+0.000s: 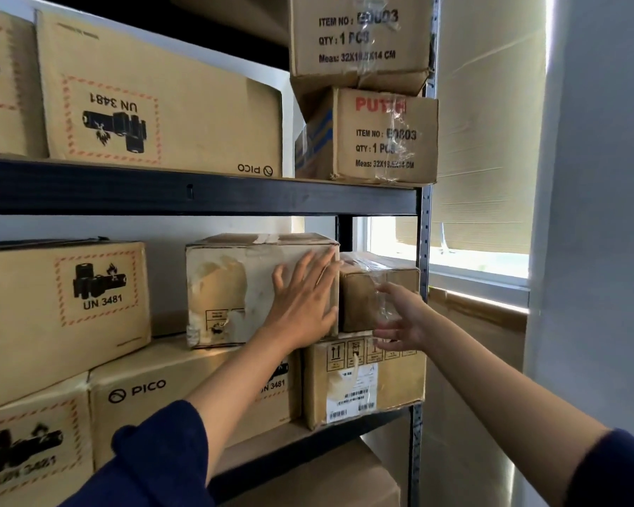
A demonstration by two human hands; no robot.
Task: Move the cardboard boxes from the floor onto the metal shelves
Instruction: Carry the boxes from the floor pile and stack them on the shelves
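**Seating the worn box on the middle shelf**

I have my left hand (302, 301) flat against the front of the scuffed, pale, torn-faced cardboard box (235, 287), fingers straight and spread, pressing, not gripping. That box sits on the middle level of the dark metal shelf (198, 197), on top of a tan PICO-printed carton (183, 397). My right hand (399, 320) hovers released, fingers loosely extended, just in front of the small brown tape-wrapped box (377, 287), which rests on a labelled brown carton with a barcode sticker (366, 382); I cannot tell if it touches.

To do this well, I judge I should push evenly, palm low and central, so the worn box slides square and does not twist into its neighbour.

Room is tight: the worn box looks to touch the small box on its right, and the shelf beam runs close above. Open space lies to its left, before the tan battery-marked box (63, 309). The perforated grey upright post (423, 250) bounds the right edge.
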